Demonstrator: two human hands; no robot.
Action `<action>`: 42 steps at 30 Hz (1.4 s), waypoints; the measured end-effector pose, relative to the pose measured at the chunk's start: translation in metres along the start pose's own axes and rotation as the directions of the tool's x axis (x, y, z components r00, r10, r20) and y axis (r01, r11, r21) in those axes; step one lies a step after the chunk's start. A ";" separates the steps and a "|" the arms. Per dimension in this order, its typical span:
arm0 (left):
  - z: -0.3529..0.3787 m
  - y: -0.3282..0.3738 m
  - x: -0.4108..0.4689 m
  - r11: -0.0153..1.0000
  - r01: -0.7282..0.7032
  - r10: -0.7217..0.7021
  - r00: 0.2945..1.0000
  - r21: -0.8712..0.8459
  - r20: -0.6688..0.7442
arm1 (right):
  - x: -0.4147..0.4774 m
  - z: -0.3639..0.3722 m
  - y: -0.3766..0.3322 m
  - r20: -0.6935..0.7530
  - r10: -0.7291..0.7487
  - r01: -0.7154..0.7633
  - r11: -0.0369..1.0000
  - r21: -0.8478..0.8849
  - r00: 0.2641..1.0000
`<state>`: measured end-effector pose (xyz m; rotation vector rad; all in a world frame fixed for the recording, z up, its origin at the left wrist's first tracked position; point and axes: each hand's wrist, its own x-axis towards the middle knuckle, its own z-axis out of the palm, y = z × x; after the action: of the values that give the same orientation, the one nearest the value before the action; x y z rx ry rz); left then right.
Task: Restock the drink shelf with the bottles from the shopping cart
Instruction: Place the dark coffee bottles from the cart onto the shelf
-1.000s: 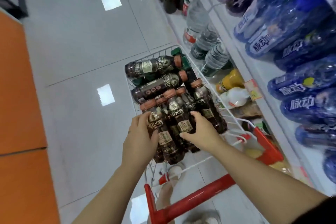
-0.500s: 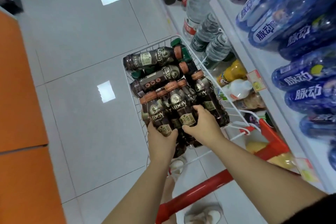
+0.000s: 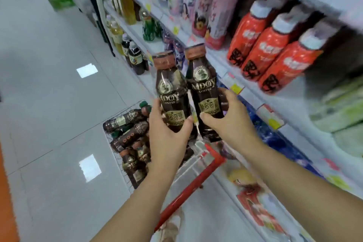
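Brown coffee bottles, copper-capped, are held upright by a person: left grip (image 3: pixel 169 133) clasps the left bottle (image 3: pixel 170 88), right grip (image 3: pixel 229 122) the right bottle (image 3: pixel 204 84), above the shopping cart (image 3: pixel 196 181), near the drink shelf (image 3: pixel 253 94). Neither is shelved yet; several cart bottles (image 3: pixel 127 135) lie waiting.
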<state>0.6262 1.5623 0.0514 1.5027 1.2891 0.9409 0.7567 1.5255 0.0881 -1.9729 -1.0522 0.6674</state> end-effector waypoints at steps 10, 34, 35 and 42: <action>0.068 0.192 -0.082 0.777 -0.609 0.624 0.778 -0.162 0.068 | -0.097 -0.215 -0.066 -0.500 -0.141 0.224 0.968 0.109 0.854; 0.264 0.361 -0.326 0.487 -0.817 0.770 0.235 -0.309 0.593 | -0.336 -0.505 0.069 -0.894 0.231 0.084 0.956 0.282 0.383; 0.273 0.367 -0.330 0.499 -0.805 0.765 0.234 -0.322 0.600 | -0.338 -0.514 0.076 -0.901 0.229 0.067 0.960 0.272 0.367; 0.335 0.388 -0.351 0.623 -0.684 0.717 0.304 -0.380 0.627 | -0.335 -0.556 0.105 -0.937 0.170 -0.083 0.985 0.152 0.305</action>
<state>0.9975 1.1492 0.3300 2.1562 -0.0819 0.6848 1.0375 0.9854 0.3357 -1.8769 -0.0800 -0.4591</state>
